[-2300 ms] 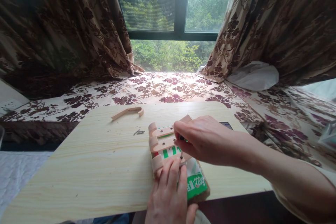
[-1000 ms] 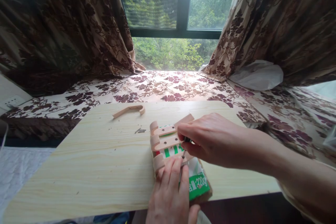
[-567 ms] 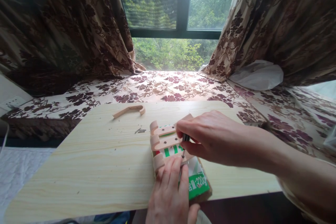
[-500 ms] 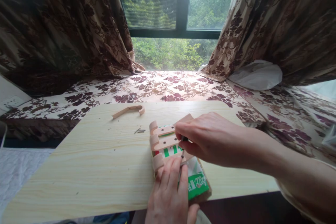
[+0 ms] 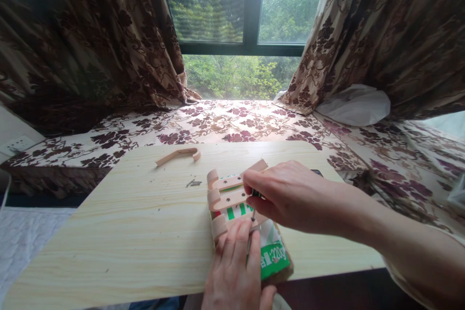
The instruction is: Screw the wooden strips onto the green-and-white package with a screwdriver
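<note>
My right hand (image 5: 279,189) is closed around a screwdriver (image 5: 256,193) with a dark handle. Its thin shaft points down at a screw in the nearest curved wooden hook (image 5: 219,225). With fingers close together, my left hand (image 5: 234,264) holds that hook down against a green and white box (image 5: 274,259). A thin metal piece shows beside its fingers; I cannot tell what it is. Behind the near hook, a middle wooden hook (image 5: 234,199) and a far wooden hook (image 5: 230,182) lie side by side across the box, dark screw heads in both.
A loose wooden hook (image 5: 178,153) lies farther back on the pale wooden table (image 5: 127,232), with several small screws (image 5: 193,183) nearer. Part of a dark object (image 5: 317,173) shows behind my right wrist. Beyond are a floral-covered ledge (image 5: 232,121) and a white plastic bag (image 5: 358,105).
The view has shifted slightly, and a dark object now shows behind my right wrist. Both hands keep nearly the same places, with the screwdriver still over the near hook.
</note>
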Action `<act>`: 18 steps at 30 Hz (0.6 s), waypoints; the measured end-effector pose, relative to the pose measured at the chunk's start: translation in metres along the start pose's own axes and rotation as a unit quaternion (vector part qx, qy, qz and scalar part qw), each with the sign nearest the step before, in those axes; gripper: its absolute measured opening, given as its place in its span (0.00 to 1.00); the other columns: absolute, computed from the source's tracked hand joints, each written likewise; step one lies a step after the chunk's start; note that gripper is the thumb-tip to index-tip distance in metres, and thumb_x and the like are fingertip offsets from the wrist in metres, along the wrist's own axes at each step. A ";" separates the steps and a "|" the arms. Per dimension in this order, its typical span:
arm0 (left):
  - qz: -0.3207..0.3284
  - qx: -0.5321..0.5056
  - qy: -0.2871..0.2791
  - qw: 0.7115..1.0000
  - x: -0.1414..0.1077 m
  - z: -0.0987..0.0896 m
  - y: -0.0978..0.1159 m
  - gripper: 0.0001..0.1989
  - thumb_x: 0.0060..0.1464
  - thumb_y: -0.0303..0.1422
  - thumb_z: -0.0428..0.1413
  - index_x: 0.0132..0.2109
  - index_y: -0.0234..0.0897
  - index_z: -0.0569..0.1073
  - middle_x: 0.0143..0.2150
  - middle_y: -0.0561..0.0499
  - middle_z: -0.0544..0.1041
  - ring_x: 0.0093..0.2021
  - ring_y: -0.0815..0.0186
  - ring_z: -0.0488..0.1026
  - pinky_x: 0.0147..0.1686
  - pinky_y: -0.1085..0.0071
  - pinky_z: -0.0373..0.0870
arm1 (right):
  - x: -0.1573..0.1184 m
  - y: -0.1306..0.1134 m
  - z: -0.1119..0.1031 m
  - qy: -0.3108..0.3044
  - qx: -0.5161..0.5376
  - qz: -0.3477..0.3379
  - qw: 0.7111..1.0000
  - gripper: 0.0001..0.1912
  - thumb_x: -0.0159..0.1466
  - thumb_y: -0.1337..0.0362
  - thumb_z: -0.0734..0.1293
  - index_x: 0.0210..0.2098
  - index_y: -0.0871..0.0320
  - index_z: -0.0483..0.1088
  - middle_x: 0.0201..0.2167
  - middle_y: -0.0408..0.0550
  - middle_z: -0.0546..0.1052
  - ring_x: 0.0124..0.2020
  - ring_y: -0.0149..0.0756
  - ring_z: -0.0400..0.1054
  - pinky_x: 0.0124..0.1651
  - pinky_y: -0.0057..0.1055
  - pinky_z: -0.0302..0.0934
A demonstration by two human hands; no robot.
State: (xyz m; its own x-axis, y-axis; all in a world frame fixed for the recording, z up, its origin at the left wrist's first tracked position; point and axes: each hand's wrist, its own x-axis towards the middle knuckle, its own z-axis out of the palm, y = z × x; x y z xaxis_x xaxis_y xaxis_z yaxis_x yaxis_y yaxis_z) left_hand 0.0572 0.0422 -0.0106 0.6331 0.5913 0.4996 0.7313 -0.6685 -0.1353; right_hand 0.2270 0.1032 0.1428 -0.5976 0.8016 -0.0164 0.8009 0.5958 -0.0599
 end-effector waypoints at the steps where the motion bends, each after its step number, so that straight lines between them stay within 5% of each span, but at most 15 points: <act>1: 0.002 0.003 0.000 1.000 0.000 0.002 0.000 0.33 0.49 0.51 0.55 0.55 0.33 0.65 0.58 0.39 0.66 0.57 0.53 0.64 0.50 0.62 0.67 | 0.001 -0.001 0.002 0.007 -0.003 0.005 1.000 0.06 0.64 0.63 0.59 0.34 0.58 0.64 0.25 0.46 0.74 0.25 0.32 0.64 0.25 0.30 0.42; 5: 0.004 0.013 0.057 0.998 0.002 0.010 -0.006 0.31 0.49 0.53 0.53 0.52 0.34 0.68 0.55 0.40 0.69 0.54 0.54 0.67 0.45 0.62 0.70 | 0.003 0.002 0.008 0.046 0.021 0.016 0.999 0.06 0.64 0.63 0.58 0.33 0.57 0.64 0.23 0.44 0.72 0.22 0.30 0.60 0.25 0.29 0.42; 6: -0.018 0.016 0.112 0.993 0.003 0.011 -0.010 0.31 0.48 0.54 0.52 0.49 0.33 0.69 0.53 0.39 0.71 0.52 0.53 0.68 0.43 0.61 0.71 | 0.003 0.005 0.009 0.056 0.037 0.016 0.998 0.07 0.64 0.63 0.58 0.33 0.57 0.65 0.23 0.44 0.72 0.22 0.29 0.59 0.25 0.28 0.43; 11: 0.044 0.047 0.049 0.997 0.008 0.016 -0.032 0.31 0.48 0.52 0.56 0.51 0.33 0.68 0.54 0.39 0.70 0.54 0.54 0.68 0.46 0.64 0.71 | -0.004 0.015 0.014 0.132 0.136 0.070 0.979 0.05 0.65 0.62 0.59 0.34 0.56 0.64 0.23 0.40 0.70 0.22 0.28 0.59 0.27 0.26 0.47; 13: 0.052 0.069 0.085 0.993 0.009 0.028 -0.030 0.20 0.52 0.43 0.56 0.49 0.36 0.69 0.53 0.43 0.72 0.54 0.57 0.68 0.48 0.66 0.69 | -0.005 0.016 0.017 0.151 0.163 0.080 0.972 0.05 0.64 0.61 0.59 0.34 0.55 0.63 0.21 0.38 0.69 0.22 0.28 0.58 0.26 0.26 0.48; 16: -0.106 0.096 0.264 0.954 0.012 0.050 -0.020 0.06 0.51 0.25 0.54 0.37 0.40 0.70 0.44 0.52 0.76 0.47 0.63 0.72 0.51 0.66 0.65 | 0.000 0.015 0.019 0.169 0.190 0.068 0.965 0.06 0.63 0.60 0.61 0.33 0.55 0.63 0.21 0.38 0.68 0.22 0.28 0.57 0.26 0.25 0.48; 18: -0.128 0.109 0.311 0.935 0.012 0.056 -0.016 0.05 0.52 0.24 0.54 0.34 0.40 0.70 0.40 0.53 0.76 0.45 0.66 0.73 0.53 0.68 0.64 | 0.006 0.015 0.019 0.179 0.211 0.059 0.959 0.07 0.63 0.59 0.61 0.32 0.55 0.63 0.20 0.38 0.68 0.22 0.28 0.57 0.26 0.25 0.49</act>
State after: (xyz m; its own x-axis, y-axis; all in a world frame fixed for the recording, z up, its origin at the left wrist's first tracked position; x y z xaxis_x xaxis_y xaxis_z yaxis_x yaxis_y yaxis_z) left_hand 0.0670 0.0857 -0.0500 0.2096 0.2962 0.9318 0.9158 -0.3933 -0.0810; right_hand 0.2346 0.1154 0.1227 -0.3920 0.8724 0.2920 0.7303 0.4881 -0.4778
